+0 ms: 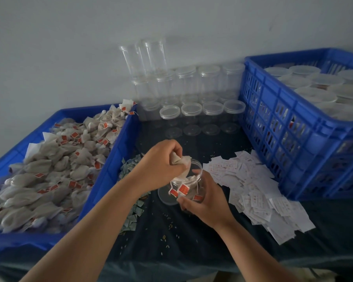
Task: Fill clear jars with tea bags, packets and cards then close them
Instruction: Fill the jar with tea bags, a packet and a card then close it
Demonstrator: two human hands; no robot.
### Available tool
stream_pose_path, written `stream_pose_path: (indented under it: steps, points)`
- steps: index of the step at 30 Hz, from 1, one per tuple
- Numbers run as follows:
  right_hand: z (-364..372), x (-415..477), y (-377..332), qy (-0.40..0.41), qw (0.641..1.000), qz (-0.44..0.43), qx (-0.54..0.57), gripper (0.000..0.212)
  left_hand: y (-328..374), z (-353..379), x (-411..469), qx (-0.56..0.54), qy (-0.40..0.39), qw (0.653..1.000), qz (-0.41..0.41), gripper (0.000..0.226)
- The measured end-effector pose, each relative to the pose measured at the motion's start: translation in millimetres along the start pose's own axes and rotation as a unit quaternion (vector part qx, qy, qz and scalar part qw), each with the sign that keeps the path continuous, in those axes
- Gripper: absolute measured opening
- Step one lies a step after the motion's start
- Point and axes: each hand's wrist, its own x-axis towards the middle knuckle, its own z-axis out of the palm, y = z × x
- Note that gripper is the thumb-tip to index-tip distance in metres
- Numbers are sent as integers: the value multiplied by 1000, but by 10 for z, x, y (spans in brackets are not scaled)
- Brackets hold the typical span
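At the middle of the dark table my right hand (204,198) grips an open clear jar (196,176), tilted toward the left. Red-tagged tea bags (181,189) lie inside it. My left hand (161,159) holds a bunch of tea bags (182,162) at the jar's mouth, partly pushed in. A clear lid (166,197) lies flat on the table just left of the jar. The blue tray (108,171) at the left is heaped with tea bags (55,159). White cards (253,188) are spread to the right of the jar. Small greenish packets (132,214) lie under my left forearm.
Empty clear jars (192,110), some stacked, stand at the back against the wall, with loose lids (192,130) in front. A blue crate (293,139) at the right holds closed jars (314,94). Loose grains dot the table near the front edge.
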Motion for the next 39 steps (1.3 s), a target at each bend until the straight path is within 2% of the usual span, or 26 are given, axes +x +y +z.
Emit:
stream_pose_path:
  steps: [6,9,11,14,19,21,24,25,27,29,30,33,35,37,39]
  points:
    - [4,0,-10,4,1000,-7,-16,63,39,-37,7,34,-48,998,7,17]
    - [6,0,-26,6,1000,-9,-14,62,50,-73,19,-35,-60,998,-5,13]
    - [2,0,-29,9,1000,-4,-9,63,66,-101,39,-81,-8,997,-16,19]
    - [-8,-2,-38,15,1000,-4,-9,66,53,-107,58,-45,100,994,7,33]
    - [-8,-5,-50,8,1000,-6,5,64,25,-118,11,-64,112,992,11,16]
    - [-10,-1,-61,14,1000,-4,11,65,19,-106,-21,-48,83,995,18,6]
    - [2,1,-51,16,999,-1,28,62,-2,-9,-88,52,-30,998,18,14]
    - [8,0,-44,10,999,-5,30,61,-8,20,-109,92,-42,995,24,17]
    - [14,-2,-48,3,1000,-18,17,61,2,27,-136,118,-11,992,51,22]
    - [13,1,-70,7,1000,-27,7,61,36,-28,-158,85,26,993,75,21]
    - [12,1,-79,10,1000,-28,9,60,49,-41,-170,74,12,994,78,29]
    - [11,-7,-82,10,999,-34,10,58,127,43,-233,113,-145,980,75,58]
    - [11,-18,-49,-1,1000,-31,0,59,160,164,-263,163,-204,961,90,65]
    - [2,-30,-11,-4,1000,-20,-4,61,155,221,-247,179,-197,958,104,58]
    - [-1,-28,-17,4,1000,-26,-2,62,113,208,-241,165,-144,968,121,53]
